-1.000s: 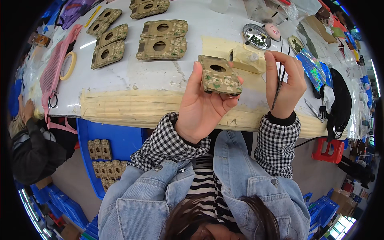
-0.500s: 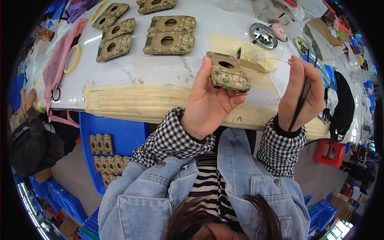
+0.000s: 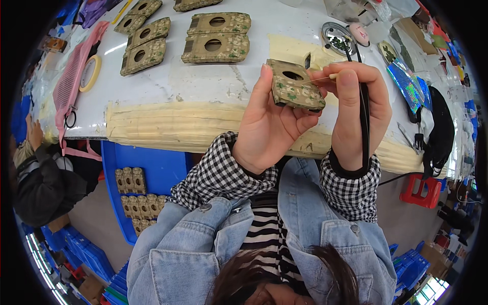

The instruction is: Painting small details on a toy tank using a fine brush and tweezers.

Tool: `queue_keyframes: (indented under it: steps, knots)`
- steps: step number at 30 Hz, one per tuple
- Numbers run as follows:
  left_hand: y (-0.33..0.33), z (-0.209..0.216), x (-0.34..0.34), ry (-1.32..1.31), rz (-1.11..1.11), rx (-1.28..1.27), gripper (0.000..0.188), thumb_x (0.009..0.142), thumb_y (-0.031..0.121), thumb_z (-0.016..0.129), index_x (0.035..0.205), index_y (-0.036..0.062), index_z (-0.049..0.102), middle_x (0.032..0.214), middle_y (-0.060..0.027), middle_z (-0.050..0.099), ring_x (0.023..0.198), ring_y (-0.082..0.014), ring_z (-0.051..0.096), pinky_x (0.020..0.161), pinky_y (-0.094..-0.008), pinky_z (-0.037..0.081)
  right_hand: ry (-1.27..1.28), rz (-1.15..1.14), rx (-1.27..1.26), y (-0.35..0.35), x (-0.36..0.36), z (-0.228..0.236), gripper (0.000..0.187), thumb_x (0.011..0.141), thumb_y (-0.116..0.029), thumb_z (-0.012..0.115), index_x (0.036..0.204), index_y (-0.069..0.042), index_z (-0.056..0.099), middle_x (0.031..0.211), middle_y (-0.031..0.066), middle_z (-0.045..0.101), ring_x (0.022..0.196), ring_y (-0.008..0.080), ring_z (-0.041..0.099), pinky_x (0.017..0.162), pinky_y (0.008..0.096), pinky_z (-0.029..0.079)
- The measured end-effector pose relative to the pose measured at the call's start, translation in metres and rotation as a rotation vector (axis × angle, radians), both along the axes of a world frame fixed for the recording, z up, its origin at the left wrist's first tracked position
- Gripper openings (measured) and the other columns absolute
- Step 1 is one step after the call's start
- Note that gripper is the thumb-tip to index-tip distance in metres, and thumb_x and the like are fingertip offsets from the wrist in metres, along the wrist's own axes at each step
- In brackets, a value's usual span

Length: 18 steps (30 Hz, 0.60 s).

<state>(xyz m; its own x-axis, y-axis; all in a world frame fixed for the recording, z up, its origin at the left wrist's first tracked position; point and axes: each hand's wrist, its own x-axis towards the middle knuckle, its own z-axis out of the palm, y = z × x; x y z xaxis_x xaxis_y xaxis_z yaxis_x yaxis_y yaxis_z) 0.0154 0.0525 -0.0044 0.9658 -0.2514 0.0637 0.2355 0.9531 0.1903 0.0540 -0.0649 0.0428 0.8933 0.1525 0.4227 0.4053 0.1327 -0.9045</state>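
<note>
My left hand [image 3: 259, 129] holds a camouflage-patterned toy tank hull [image 3: 295, 92] tilted above the table edge, thumb along its left side and fingers underneath. The hull has a dark round hole in its top. My right hand [image 3: 361, 107] pinches a thin needle-like applicator with a pale end [image 3: 333, 76], its fine tip at the hull's top, just right of the hole. Black tweezers [image 3: 364, 122] also rest in that hand, lying along the palm with the tips pointing away. Whether the applicator's tip touches the hull I cannot tell.
Several similar hulls [image 3: 216, 48] lie at the far left of the table; more fill a blue tray [image 3: 157, 152] below the edge. A round metal dish [image 3: 328, 33] holds small dark-green pieces. Tape roll [image 3: 90, 73] and pink mesh [image 3: 71, 81] lie left, near another person [image 3: 51, 178]. A red stool [image 3: 421, 192] stands right.
My right hand has moved left, bringing the applicator's tip from clear of the hull to its top. The tweezers moved along with it. My left hand and the hull shifted slightly right.
</note>
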Motion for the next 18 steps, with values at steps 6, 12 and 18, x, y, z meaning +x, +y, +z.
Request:
queue_keyframes:
  steps: [6, 12, 18]
  knots:
    - [-0.0009, 0.0006, -0.0005, 0.033, 0.01, -0.007, 0.062, 0.096, 0.054, 0.026, 0.121, 0.0027, 0.05, 0.108, -0.0094, 0.061, 0.093, -0.0147, 0.062, 0.08, -0.028, 0.054, 0.001, -0.011, -0.019, 0.0007, 0.0002, -0.0011, 0.013, 0.09, -0.011, 0.058, 0.093, 0.002, 0.059, 0.077, 0.0061, 0.064, 0.069, 0.0069, 0.055, 0.064, 0.0196, 0.045]
    - [-0.0002, -0.0013, -0.0003, -0.002, 0.001, -0.031, 0.061, 0.096, 0.054, 0.026, 0.121, 0.0034, 0.05, 0.109, -0.0105, 0.061, 0.095, -0.0153, 0.062, 0.079, -0.0284, 0.054, -0.016, -0.003, -0.05, 0.0001, -0.0003, -0.0005, 0.013, 0.09, -0.011, 0.058, 0.093, 0.002, 0.059, 0.076, 0.0057, 0.064, 0.068, 0.0068, 0.056, 0.063, 0.0194, 0.044]
    - [0.0, -0.0005, -0.0004, 0.006, 0.001, -0.023, 0.061, 0.096, 0.054, 0.027, 0.121, 0.0034, 0.049, 0.109, -0.0103, 0.061, 0.095, -0.0155, 0.062, 0.079, -0.0285, 0.054, -0.007, 0.0, -0.039, 0.0005, 0.0, -0.0008, 0.013, 0.09, -0.011, 0.058, 0.093, 0.002, 0.059, 0.076, 0.0053, 0.064, 0.067, 0.0065, 0.055, 0.063, 0.0193, 0.044]
